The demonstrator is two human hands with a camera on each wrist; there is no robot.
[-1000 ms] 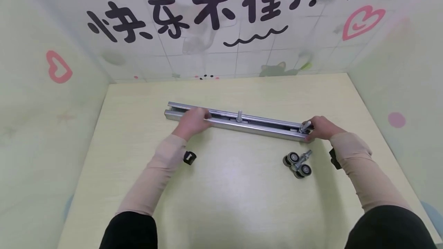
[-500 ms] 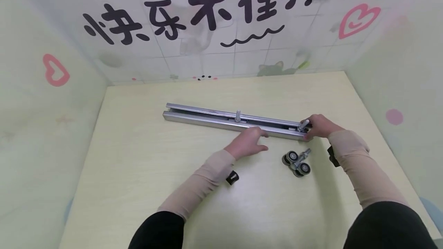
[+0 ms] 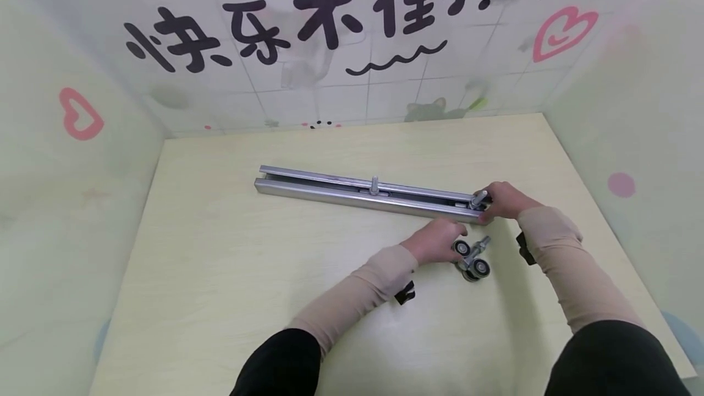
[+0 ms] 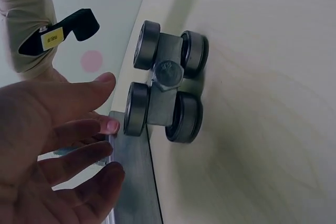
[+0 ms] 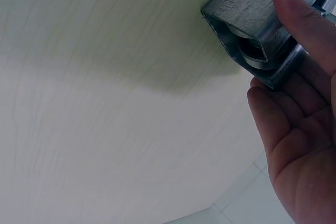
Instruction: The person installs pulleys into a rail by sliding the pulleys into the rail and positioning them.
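A silver metal channel rail (image 3: pixel 324 196) lies slotted side up on the table, slanting slightly down to the right. Two threaded bolts stick out of its slot, a middle bolt (image 3: pixel 374 186) and an end bolt (image 3: pixel 479 199). My right hand (image 3: pixel 508 200) grips the rail's right end; in the right wrist view its thumb (image 5: pixel 302 14) lies on the rail wall, and a wheel shows inside the open end. A loose four-wheeled roller trolley (image 4: pixel 167 98) rests on the table. Beside it my left hand (image 3: pixel 436 241) reaches with parted, relaxed fingers, apart from the trolley in the left wrist view.
The pale wooden table (image 3: pixel 220 274) is bounded by a printed back wall (image 3: pixel 330 102) and side walls on the left and right. The trolley sits just in front of the rail's right end, between both hands.
My left hand has let go of the rail's left part and moved right and nearer, to the loose trolley. The right hand keeps its grip on the rail end.
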